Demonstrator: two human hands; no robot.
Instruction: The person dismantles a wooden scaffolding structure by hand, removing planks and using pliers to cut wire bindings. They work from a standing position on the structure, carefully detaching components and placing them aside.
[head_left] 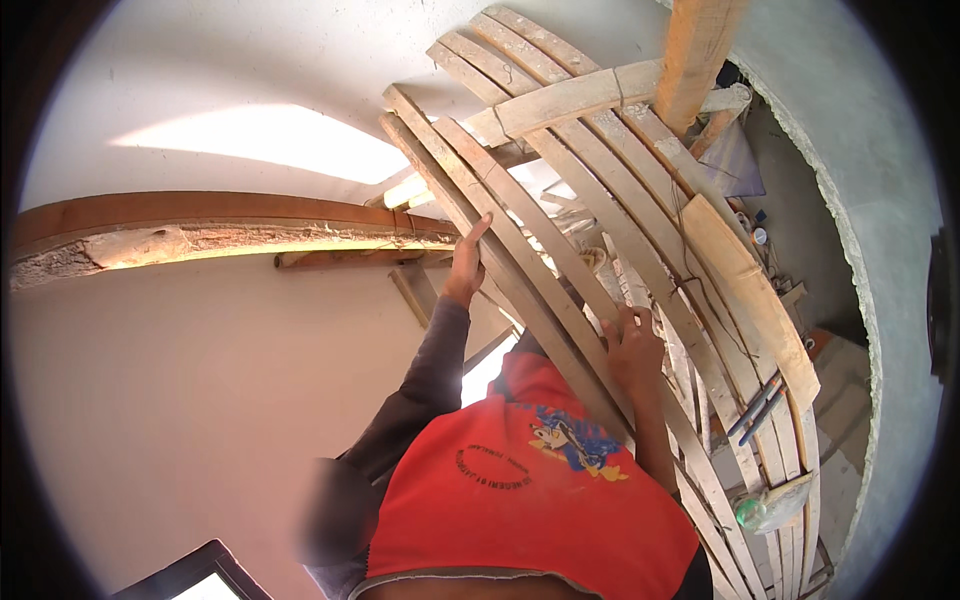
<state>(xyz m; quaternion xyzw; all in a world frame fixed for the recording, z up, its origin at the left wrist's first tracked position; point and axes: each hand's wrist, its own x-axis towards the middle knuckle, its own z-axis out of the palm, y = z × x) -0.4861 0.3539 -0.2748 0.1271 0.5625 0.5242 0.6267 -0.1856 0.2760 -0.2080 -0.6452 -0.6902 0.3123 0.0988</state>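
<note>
On the left edge of a row of long wooden slats, my left hand (468, 262) is closed around the outermost wooden batten (505, 258), its thumb up along the wood. Farther right and nearer to me, my right hand (633, 350) has its fingers curled over a neighbouring wooden slat (545, 235); its fingertips are partly hidden. The batten slants from the far left toward my red shirt (500, 490). Beside my right hand, more pale slats (640, 250) run in the same direction, with gaps between them.
A wooden crosspiece (570, 100) lies across the slats near an upright post (695, 60). A wide board (750, 290), dark wire (690, 285), blue-handled tools (757, 405) and a clear plastic bag (790, 505) lie to the right. A rough beam (220, 240) crosses the left wall.
</note>
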